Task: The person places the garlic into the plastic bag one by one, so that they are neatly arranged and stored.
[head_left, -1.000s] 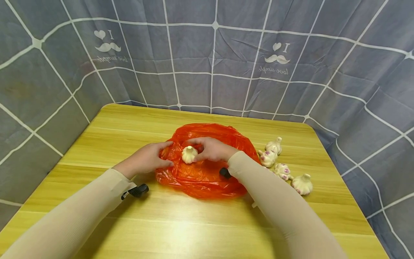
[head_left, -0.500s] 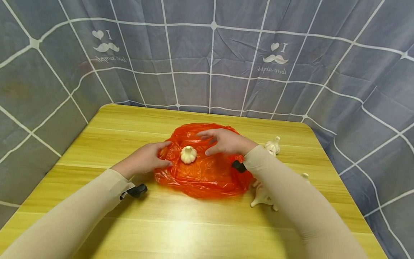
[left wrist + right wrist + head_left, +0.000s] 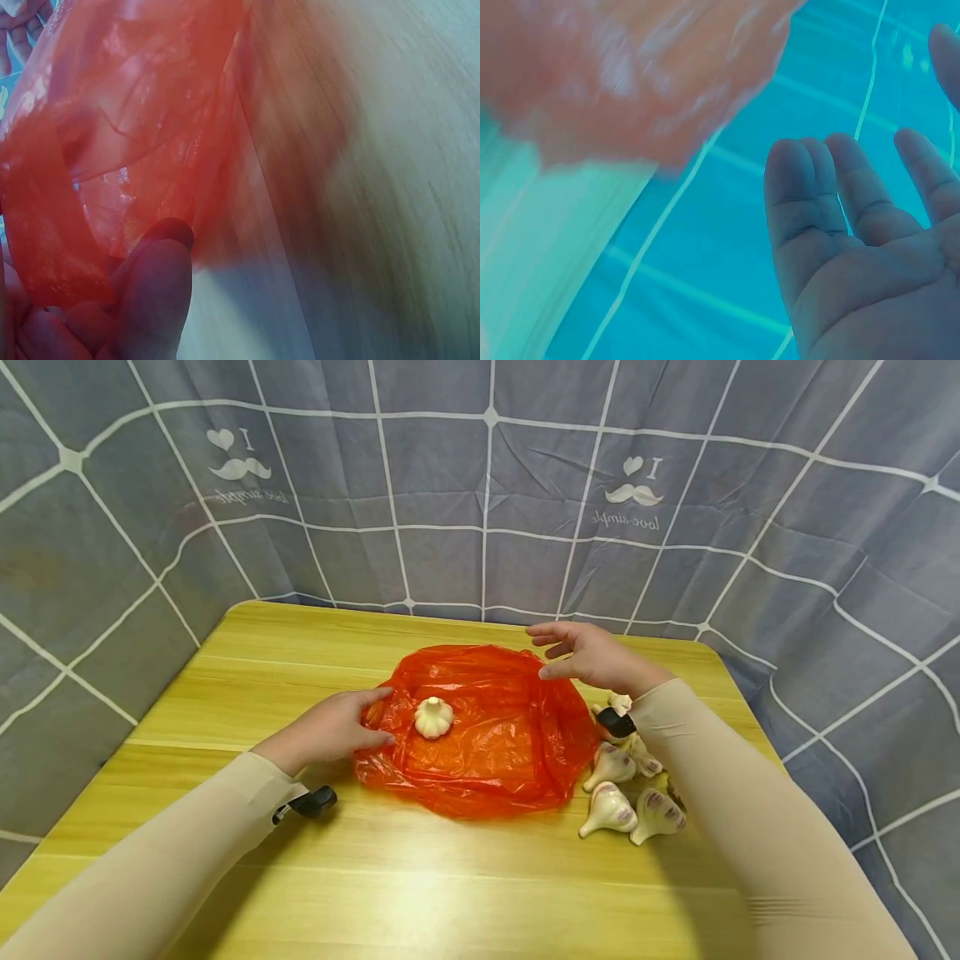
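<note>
Hanging behind one wood-grain table (image 3: 337, 885), a gray curtain (image 3: 330, 560) bears two prints in mirrored lettering; the left print (image 3: 240, 468) shows "I," a heart and a mustache above a blurred line. Of the person's two beige sleeves, the left sleeve (image 3: 210, 843) reaches in from the lower left, a black device (image 3: 315, 802) at its cuff. The left hand (image 3: 337, 727) grips the near edge of one red plastic bag (image 3: 480, 768), thumb and fingers around its strap. Just beyond the fingertips, a lone garlic bulb (image 3: 432, 718) rests stem up on the red film; whether it lies inside the bag cannot be told. The right hand (image 3: 596, 657) hovers over the bag's far right side, holding nothing, fingers extended and spread. Above it, the right print (image 3: 633, 493) adds "love simple." At right, beside the bag, lie at least six other garlic bulbs (image 3: 609, 810), partly hidden by the right sleeve (image 3: 757, 827).
</note>
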`<state>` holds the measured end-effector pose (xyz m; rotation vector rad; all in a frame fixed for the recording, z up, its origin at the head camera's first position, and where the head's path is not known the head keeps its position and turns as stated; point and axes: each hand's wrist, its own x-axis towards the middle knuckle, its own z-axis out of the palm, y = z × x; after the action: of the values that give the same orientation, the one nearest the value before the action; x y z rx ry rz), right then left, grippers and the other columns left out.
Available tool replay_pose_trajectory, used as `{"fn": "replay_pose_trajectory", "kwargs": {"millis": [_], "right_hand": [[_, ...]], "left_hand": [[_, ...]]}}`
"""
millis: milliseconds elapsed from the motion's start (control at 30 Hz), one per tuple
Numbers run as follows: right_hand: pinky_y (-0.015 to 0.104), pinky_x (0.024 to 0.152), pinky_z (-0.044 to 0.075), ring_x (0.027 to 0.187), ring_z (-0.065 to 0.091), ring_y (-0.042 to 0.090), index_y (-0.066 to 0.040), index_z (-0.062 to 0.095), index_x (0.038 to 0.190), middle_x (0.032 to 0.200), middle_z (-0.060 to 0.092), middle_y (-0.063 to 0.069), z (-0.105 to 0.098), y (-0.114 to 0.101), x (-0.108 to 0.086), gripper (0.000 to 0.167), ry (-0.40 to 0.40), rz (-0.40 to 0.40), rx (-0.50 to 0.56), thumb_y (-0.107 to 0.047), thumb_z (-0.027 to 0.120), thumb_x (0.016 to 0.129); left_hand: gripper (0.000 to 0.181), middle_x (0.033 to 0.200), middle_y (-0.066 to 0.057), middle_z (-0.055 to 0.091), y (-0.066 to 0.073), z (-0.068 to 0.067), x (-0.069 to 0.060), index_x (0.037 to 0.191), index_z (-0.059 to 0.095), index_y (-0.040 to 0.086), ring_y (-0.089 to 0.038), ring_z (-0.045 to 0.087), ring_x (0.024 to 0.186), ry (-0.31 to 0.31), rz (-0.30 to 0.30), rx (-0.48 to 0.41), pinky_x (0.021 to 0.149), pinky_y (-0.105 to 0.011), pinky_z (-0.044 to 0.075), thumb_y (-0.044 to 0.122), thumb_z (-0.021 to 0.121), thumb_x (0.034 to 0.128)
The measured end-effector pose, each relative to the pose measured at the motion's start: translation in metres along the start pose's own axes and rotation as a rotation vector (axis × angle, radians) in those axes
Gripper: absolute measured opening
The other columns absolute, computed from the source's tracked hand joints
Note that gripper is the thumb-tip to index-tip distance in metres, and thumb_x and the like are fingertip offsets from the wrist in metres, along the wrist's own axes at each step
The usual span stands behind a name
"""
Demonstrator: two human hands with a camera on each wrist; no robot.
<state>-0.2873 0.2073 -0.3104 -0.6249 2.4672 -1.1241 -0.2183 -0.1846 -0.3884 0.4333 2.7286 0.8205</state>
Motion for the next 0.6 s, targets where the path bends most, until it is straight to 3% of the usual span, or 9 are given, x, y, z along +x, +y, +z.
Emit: {"fn": "replay_pose_trajectory", "kwargs": {"millis": [233,433,600], "right_hand": [[0.064,0.116,0.043,0.145,0.048,0.044,-0.01,0.045,0.16,0.161,0.047,0.02,-0.028,0.029,-0.019,0.067,0.073,0.041,-0.056,-0.011,0.072,0.099],[0.068,0.115,0.041,0.148,0.043,0.046,-0.01,0.041,0.162,0.164,0.042,0.021,-0.048,0.05,-0.036,0.069,0.103,0.126,-0.064,-0.013,0.071,0.1],[0.07,0.115,0.04,0.15,0.038,0.048,-0.007,0.039,0.162,0.165,0.039,0.024,-0.06,0.068,-0.046,0.069,0.121,0.178,-0.1,-0.014,0.07,0.101]], "left_hand": [[0.086,0.154,-0.026,0.053,-0.002,-0.001,0.0,0.162,0.038,0.004,-0.03,0.06,0.11,0.001,0.005,0.008,0.103,-0.051,0.053,0.035,0.08,0.0931],[0.086,0.15,-0.026,0.056,-0.001,-0.002,-0.001,0.162,0.038,0.003,-0.026,0.061,0.098,-0.008,-0.001,0.001,0.092,-0.043,0.055,0.034,0.08,0.093],[0.086,0.151,-0.026,0.055,-0.001,-0.002,-0.002,0.162,0.038,0.003,-0.026,0.06,0.099,-0.011,-0.002,-0.004,0.09,-0.041,0.055,0.034,0.079,0.0932]]}}
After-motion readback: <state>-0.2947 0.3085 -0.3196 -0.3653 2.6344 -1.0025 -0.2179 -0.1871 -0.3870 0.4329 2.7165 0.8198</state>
